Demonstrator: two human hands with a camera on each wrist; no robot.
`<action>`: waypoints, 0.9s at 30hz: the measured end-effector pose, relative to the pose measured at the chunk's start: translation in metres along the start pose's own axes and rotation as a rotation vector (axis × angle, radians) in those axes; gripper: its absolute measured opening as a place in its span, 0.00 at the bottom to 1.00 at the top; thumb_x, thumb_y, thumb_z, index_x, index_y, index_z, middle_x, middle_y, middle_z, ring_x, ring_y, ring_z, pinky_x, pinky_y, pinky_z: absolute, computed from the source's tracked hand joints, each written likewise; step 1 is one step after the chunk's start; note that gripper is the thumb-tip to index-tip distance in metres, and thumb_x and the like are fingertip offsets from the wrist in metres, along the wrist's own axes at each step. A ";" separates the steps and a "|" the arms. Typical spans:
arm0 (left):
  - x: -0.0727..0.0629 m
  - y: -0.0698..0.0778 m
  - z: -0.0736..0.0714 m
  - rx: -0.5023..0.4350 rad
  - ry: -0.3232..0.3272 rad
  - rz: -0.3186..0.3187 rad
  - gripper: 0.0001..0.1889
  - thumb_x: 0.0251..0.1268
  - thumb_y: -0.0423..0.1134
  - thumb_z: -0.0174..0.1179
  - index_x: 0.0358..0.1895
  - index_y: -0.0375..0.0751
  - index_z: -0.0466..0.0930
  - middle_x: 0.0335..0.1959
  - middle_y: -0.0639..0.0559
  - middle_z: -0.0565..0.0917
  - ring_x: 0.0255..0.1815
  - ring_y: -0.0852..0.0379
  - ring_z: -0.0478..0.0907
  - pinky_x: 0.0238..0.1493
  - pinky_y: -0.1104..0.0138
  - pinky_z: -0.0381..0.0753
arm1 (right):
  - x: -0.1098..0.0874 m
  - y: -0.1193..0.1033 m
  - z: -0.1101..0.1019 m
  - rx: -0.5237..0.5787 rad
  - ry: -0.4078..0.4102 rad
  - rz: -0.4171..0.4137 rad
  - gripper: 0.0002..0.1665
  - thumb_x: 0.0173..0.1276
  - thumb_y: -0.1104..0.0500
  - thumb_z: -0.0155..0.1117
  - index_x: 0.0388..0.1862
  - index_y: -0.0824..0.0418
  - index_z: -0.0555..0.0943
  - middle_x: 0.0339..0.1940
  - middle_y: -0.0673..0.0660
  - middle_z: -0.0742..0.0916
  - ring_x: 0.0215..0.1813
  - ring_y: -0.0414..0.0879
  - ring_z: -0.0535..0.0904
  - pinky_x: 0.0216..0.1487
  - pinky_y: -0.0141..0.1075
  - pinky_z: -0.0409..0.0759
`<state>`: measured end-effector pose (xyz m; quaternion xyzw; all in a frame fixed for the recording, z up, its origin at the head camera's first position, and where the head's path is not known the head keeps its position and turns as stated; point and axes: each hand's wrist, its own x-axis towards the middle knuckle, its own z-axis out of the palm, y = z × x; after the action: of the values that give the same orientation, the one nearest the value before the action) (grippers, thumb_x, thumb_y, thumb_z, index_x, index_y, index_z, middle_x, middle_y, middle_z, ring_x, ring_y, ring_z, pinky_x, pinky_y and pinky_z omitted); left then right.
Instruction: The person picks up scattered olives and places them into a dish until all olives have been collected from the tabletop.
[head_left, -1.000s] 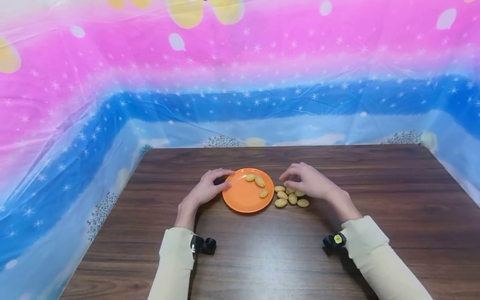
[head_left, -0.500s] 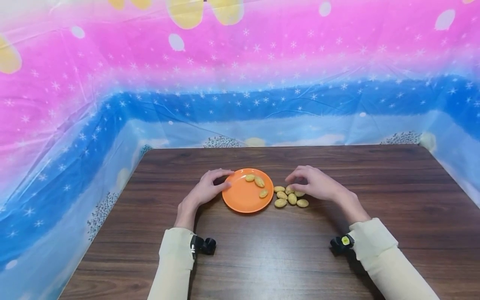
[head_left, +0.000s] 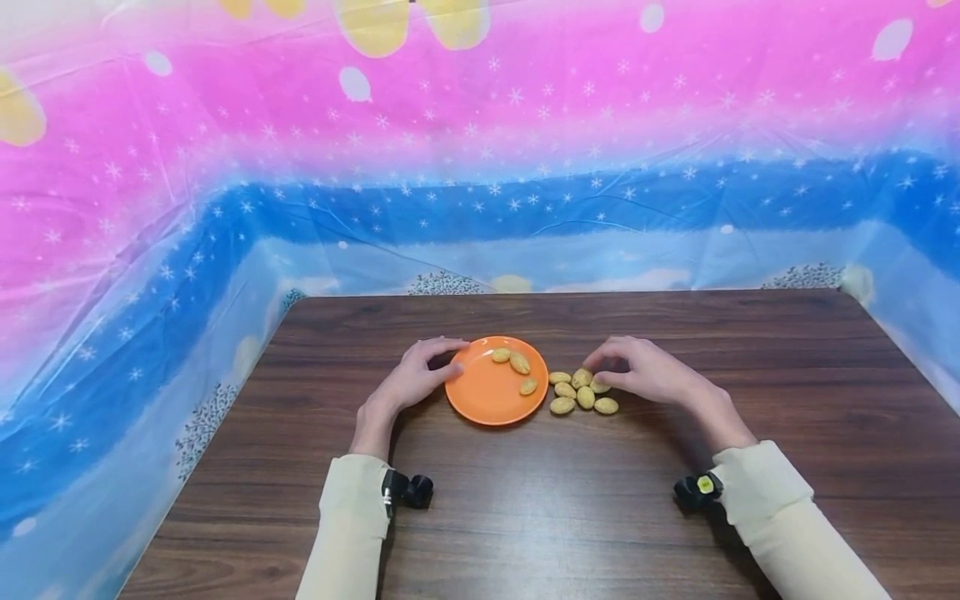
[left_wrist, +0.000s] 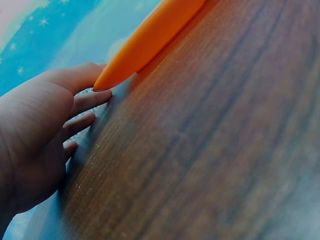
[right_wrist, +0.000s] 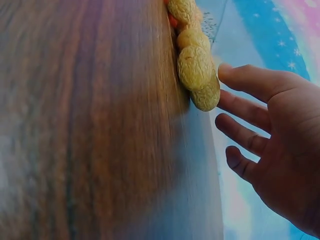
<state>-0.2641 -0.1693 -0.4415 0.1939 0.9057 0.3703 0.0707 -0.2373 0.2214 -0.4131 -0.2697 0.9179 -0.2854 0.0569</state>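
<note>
An orange plate (head_left: 491, 404) lies on the table with 3 wrinkled, yellow-green dried fruits (head_left: 519, 362) on its right half. At the plate's left rim my left hand (head_left: 415, 375) holds the edge between thumb and fingers, as the left wrist view (left_wrist: 40, 110) also has it. Several more dried fruits (head_left: 585, 398) lie in a loose cluster right of the plate. My right hand (head_left: 651, 371) is over the cluster's right side, thumb and index finger apart around a fruit at its back. In the right wrist view, the thumb tip is close beside the nearest dried fruits (right_wrist: 195, 69).
The brown wood-grain table (head_left: 495, 517) extends to both sides and toward me. A pink and blue patterned cloth (head_left: 480, 200) hangs behind it and at its sides. A black camera is strapped to each wrist, by the cream sleeves (head_left: 761, 483).
My right hand has moved rightward from beside the plate to the cluster's right side, uncovering a fruit at the back. The left hand and plate have stayed in place.
</note>
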 end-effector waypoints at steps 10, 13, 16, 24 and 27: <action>0.002 0.001 -0.001 0.002 -0.001 0.004 0.23 0.71 0.51 0.58 0.68 0.62 0.74 0.72 0.53 0.71 0.79 0.46 0.55 0.78 0.42 0.48 | -0.002 0.005 -0.004 0.005 -0.031 0.022 0.14 0.69 0.49 0.67 0.53 0.45 0.85 0.53 0.48 0.86 0.59 0.49 0.80 0.60 0.51 0.78; 0.002 0.001 -0.001 0.004 0.000 0.001 0.23 0.71 0.51 0.58 0.68 0.62 0.74 0.72 0.54 0.71 0.79 0.47 0.55 0.79 0.43 0.46 | -0.003 0.006 -0.004 0.000 -0.037 0.024 0.14 0.69 0.48 0.67 0.53 0.45 0.85 0.52 0.47 0.86 0.58 0.48 0.81 0.59 0.50 0.78; 0.002 0.000 -0.001 0.006 0.003 0.003 0.23 0.71 0.51 0.58 0.68 0.62 0.74 0.72 0.53 0.71 0.79 0.46 0.55 0.79 0.42 0.47 | -0.004 0.006 -0.004 -0.003 -0.035 0.024 0.13 0.68 0.49 0.67 0.51 0.46 0.85 0.51 0.47 0.86 0.57 0.48 0.81 0.57 0.50 0.79; 0.000 -0.002 0.000 0.008 0.010 0.004 0.23 0.71 0.51 0.58 0.68 0.62 0.74 0.71 0.54 0.72 0.78 0.46 0.57 0.78 0.42 0.50 | -0.006 0.006 -0.004 -0.011 -0.057 0.043 0.12 0.69 0.49 0.67 0.49 0.47 0.86 0.50 0.47 0.87 0.57 0.49 0.81 0.58 0.50 0.78; 0.000 -0.001 0.001 0.005 0.009 0.002 0.23 0.71 0.51 0.58 0.67 0.62 0.74 0.71 0.54 0.72 0.78 0.46 0.57 0.77 0.42 0.52 | -0.006 0.006 -0.007 -0.019 -0.056 0.026 0.11 0.68 0.50 0.67 0.48 0.47 0.86 0.49 0.47 0.87 0.56 0.48 0.82 0.58 0.50 0.79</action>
<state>-0.2641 -0.1698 -0.4428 0.1935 0.9067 0.3690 0.0657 -0.2368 0.2321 -0.4114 -0.2662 0.9220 -0.2683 0.0838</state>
